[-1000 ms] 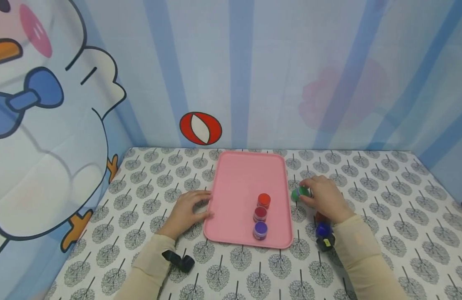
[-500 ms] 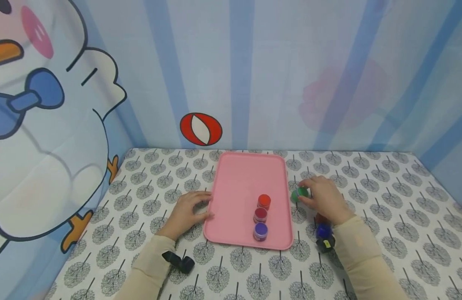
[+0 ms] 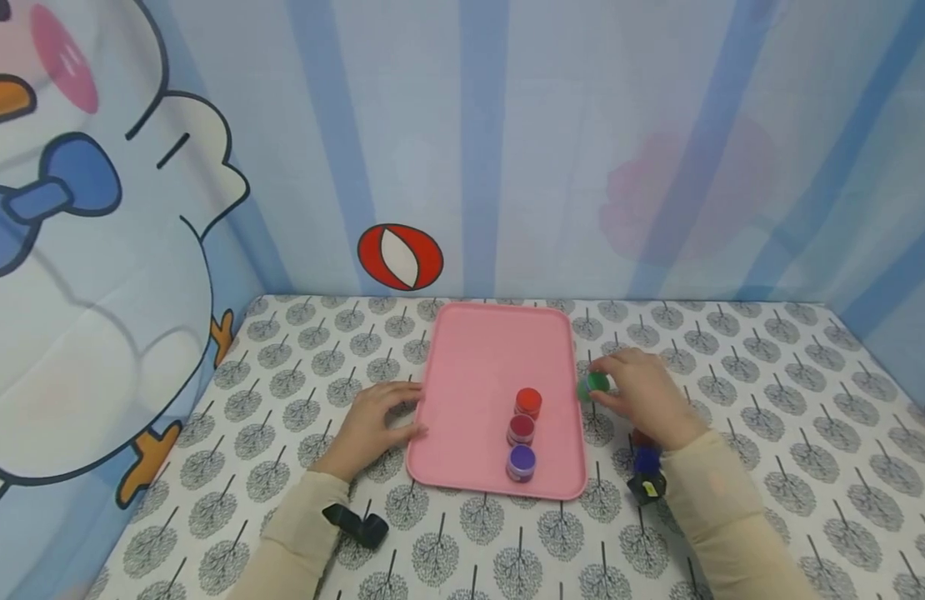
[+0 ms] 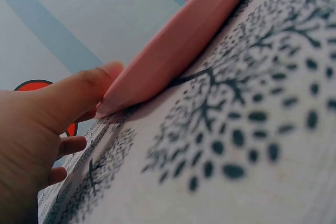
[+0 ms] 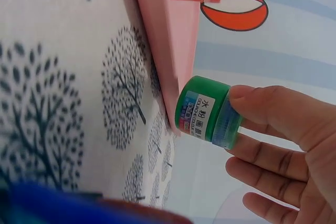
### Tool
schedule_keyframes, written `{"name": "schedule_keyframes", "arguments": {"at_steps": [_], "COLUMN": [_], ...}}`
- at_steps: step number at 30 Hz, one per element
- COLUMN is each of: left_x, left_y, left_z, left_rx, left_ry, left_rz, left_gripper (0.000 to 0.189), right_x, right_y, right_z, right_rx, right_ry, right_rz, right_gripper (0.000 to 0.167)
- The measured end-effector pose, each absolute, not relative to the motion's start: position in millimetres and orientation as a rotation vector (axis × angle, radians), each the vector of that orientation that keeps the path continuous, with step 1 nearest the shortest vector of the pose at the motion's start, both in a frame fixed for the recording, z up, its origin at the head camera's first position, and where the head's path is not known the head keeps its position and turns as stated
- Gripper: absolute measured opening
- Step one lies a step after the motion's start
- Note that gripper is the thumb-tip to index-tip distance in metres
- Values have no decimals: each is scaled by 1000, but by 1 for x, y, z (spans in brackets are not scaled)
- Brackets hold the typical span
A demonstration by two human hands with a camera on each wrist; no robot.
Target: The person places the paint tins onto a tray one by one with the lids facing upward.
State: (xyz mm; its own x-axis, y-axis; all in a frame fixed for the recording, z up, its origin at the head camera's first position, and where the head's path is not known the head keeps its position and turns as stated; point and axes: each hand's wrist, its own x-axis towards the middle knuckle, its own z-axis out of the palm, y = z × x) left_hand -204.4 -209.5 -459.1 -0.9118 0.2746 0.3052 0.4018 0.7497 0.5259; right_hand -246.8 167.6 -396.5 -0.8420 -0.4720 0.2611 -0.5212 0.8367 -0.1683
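Note:
My right hand (image 3: 646, 396) pinches a small green paint jar (image 5: 202, 111) between thumb and fingers. The jar is tilted, close beside the right rim of the pink tray (image 3: 477, 350), and its label reads gouache colour in the right wrist view. With thumb and fingertips spread, my left hand (image 3: 372, 425) rests at the tray's left rim. Inside the tray three jars stand in a row: an orange-red jar (image 3: 528, 402), a dark red jar (image 3: 521, 430) and, nearest me, a purple jar (image 3: 521, 462).
Beneath my right wrist sit a blue thing (image 3: 647, 460) and a reddish-brown one, partly hidden by the hand. Black wrist camera gear (image 3: 357, 525) is strapped at each sleeve. A tree-print cloth (image 3: 462, 550) covers the table, and a printed curtain (image 3: 537, 167) hangs behind it.
My right hand has moved slightly left with the green paint jar, bringing it nearer the tray's right rim. The left hand and the jars in the tray have stayed in place.

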Motion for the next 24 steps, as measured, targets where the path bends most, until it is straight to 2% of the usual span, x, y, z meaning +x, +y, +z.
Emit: {"name": "schedule_keyframes", "arguments": {"at_steps": [16,24], "left_x": [-201,-204], "left_y": [-210,-207], "left_z": [-456,-460], "left_rx": [-520,-568], "left_ry": [-2743,-2702], "left_rz": [-903,-834], "left_gripper": [50,48], "right_x": [-247,-249], "right_y": [145,132], "right_z": [-388,-388], "right_rx": [841,878], "right_ry": [-2813,-2838], "right_rz": [297,268], "right_gripper": [41,39]}}
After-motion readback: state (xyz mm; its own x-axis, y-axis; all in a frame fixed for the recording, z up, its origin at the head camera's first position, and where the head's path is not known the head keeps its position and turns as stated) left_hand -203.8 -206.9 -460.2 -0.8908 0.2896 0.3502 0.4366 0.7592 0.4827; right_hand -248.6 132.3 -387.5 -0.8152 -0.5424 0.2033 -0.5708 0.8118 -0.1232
